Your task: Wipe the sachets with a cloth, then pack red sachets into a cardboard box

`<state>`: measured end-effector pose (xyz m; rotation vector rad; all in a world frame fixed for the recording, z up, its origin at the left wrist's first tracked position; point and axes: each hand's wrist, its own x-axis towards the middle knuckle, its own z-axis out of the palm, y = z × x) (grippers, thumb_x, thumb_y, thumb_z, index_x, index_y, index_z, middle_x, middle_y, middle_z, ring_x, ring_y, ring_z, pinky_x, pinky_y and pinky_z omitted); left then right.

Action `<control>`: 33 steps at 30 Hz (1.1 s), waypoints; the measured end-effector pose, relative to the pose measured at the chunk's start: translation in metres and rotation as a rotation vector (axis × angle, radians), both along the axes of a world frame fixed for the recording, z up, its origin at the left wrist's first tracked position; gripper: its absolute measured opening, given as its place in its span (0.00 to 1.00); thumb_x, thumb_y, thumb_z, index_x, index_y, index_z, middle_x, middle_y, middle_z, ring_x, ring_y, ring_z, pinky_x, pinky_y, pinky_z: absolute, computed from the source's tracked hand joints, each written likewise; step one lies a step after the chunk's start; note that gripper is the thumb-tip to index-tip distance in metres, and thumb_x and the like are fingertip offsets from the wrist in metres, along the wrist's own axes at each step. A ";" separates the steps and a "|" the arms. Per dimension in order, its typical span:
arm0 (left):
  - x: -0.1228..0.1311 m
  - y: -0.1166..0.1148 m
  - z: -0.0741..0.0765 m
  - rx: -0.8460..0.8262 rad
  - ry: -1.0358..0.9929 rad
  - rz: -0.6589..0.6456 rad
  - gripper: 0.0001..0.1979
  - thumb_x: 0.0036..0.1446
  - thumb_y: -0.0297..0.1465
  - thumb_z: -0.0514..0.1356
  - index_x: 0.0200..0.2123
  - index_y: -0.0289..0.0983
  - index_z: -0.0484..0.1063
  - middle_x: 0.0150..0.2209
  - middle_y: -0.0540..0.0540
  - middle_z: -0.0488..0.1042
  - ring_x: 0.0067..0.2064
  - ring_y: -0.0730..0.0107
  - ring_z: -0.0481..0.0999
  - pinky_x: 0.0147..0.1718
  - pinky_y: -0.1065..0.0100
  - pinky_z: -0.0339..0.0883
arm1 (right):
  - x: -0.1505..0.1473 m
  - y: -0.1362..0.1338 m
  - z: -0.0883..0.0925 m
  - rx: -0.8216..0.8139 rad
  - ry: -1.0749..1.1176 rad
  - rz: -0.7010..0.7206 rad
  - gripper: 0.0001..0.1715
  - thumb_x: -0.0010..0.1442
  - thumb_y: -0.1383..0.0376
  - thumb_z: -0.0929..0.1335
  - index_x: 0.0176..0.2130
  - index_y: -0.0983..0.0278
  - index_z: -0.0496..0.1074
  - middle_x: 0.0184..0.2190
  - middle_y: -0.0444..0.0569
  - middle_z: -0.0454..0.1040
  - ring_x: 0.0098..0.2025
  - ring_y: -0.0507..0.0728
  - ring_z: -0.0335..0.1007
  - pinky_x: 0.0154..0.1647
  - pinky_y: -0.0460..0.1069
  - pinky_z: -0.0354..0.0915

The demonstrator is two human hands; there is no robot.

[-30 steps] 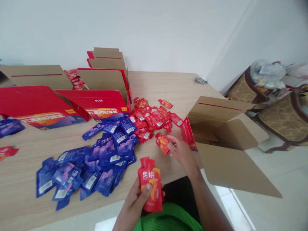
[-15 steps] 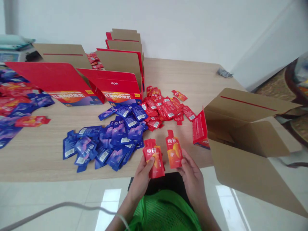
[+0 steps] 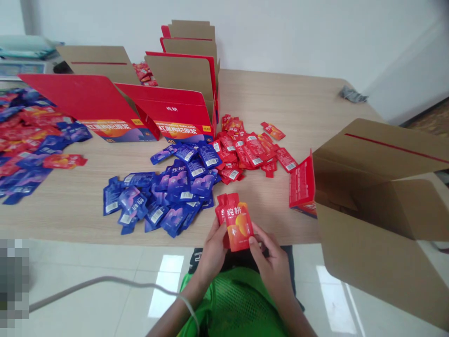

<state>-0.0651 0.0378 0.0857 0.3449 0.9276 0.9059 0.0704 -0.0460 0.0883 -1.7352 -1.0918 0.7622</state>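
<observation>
My left hand (image 3: 214, 245) is closed on a small stack of red pouches (image 3: 220, 208), partly hidden behind the front one. With thumb and fingers my right hand (image 3: 271, 257) grips a red pouch (image 3: 239, 229) by its lower right edge; it overlaps the front of the stack, its printed orange fruit facing me. Both hands are at the table's near edge. Just beyond them lies a heap of red pouches (image 3: 252, 150). To the left of that spreads a pile of blue pouches (image 3: 175, 187), touching the red heap.
Open red cartons (image 3: 182, 110) stand at the back left. An open carton (image 3: 351, 196) tips over the table's right edge, flaps spread. Mixed pouches (image 3: 38, 135) lie at far left. A grey cable (image 3: 115, 279) crosses the lower left. A crumpled grey scrap (image 3: 353, 95) lies at the back right.
My right hand has moved left, bringing its single red pouch from beside the stack to over its front. The camera view has shifted slightly. A pixelated patch now shows at lower left.
</observation>
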 end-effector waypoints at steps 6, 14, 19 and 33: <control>0.005 -0.003 0.001 -0.026 0.023 -0.022 0.29 0.60 0.44 0.68 0.61 0.41 0.73 0.52 0.43 0.82 0.54 0.50 0.81 0.51 0.59 0.75 | 0.007 0.003 -0.001 -0.018 -0.036 0.024 0.23 0.68 0.55 0.70 0.60 0.56 0.76 0.41 0.48 0.81 0.39 0.56 0.77 0.40 0.50 0.73; 0.009 -0.001 0.000 -0.013 -0.082 -0.089 0.34 0.64 0.56 0.59 0.63 0.38 0.72 0.59 0.39 0.78 0.64 0.46 0.73 0.60 0.53 0.69 | 0.011 0.005 -0.004 -0.047 -0.067 0.043 0.22 0.67 0.55 0.71 0.58 0.55 0.76 0.38 0.46 0.80 0.38 0.56 0.76 0.42 0.52 0.73; 0.006 -0.004 -0.004 0.113 0.008 -0.096 0.32 0.65 0.47 0.64 0.66 0.38 0.67 0.60 0.38 0.77 0.60 0.50 0.75 0.60 0.55 0.68 | 0.007 0.007 -0.001 -0.110 -0.018 0.026 0.21 0.66 0.55 0.71 0.56 0.57 0.74 0.36 0.45 0.81 0.35 0.56 0.76 0.40 0.51 0.71; 0.003 -0.005 0.005 0.387 0.345 -0.237 0.26 0.67 0.41 0.64 0.65 0.40 0.66 0.57 0.41 0.77 0.55 0.59 0.77 0.57 0.61 0.69 | 0.009 0.009 0.002 -0.166 0.044 0.040 0.17 0.65 0.52 0.72 0.47 0.58 0.72 0.36 0.45 0.81 0.34 0.56 0.75 0.35 0.50 0.67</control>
